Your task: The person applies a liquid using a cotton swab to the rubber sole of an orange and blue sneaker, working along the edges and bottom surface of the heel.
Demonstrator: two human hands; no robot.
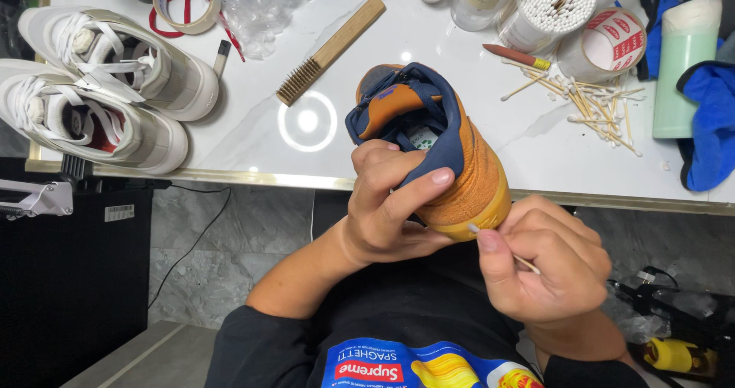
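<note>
Swab work on the heel of an orange sneaker, centre of frame.

The left hand [387,204] was clamped on the orange sneaker [452,158] at its collar; the right hand [547,261] pinched a cotton swab [501,248] against the sole edge — apparently touching. Risk: the thin stick could snap under side pressure, or the shoe could twist in a one-handed hold.

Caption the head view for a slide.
Left hand grips an orange-and-navy sneaker while the right hand presses a cotton swab to its heel sole, above a white marble table.
</note>
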